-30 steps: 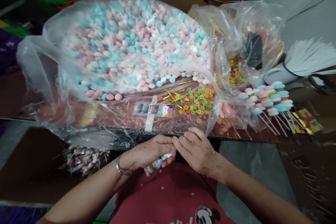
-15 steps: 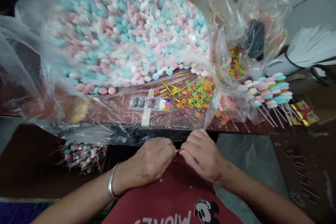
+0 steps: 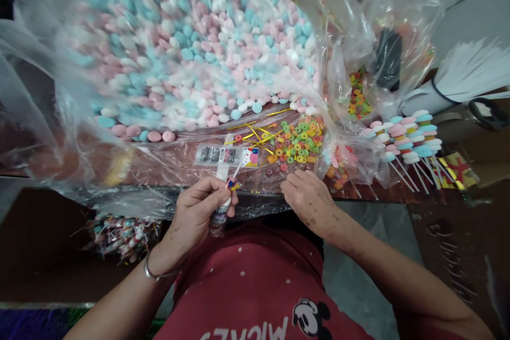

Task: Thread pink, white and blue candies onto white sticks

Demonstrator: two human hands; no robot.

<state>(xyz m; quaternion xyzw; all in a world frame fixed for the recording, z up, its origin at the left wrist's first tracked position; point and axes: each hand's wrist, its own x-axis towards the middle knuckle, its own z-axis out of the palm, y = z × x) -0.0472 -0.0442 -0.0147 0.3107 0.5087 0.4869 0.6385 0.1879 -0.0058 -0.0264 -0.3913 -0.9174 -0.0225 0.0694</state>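
Observation:
My left hand point(image 3: 195, 210) is closed round a candy stick point(image 3: 223, 206) stacked with pastel discs, held upright at the table's front edge. My right hand point(image 3: 308, 196) rests on the clear plastic sheet by the pile of small coloured candy rings point(image 3: 297, 143), fingers curled down; whether it pinches a ring I cannot see. A big clear bag of pink, blue and white candy discs point(image 3: 191, 48) fills the table behind. Gold twist ties point(image 3: 255, 135) lie beside the rings.
Finished candy sticks point(image 3: 410, 141) lie at the right. A bundle of white sticks point(image 3: 466, 71) sits further right. A second clear bag point(image 3: 370, 48) holds rings and a dark object. Wrapped candy sticks point(image 3: 123, 234) lie in a box below the table at left.
Both hands left my lap, where they were pinched together. The left rose with the candy stick; the right reached forward onto the plastic by the rings.

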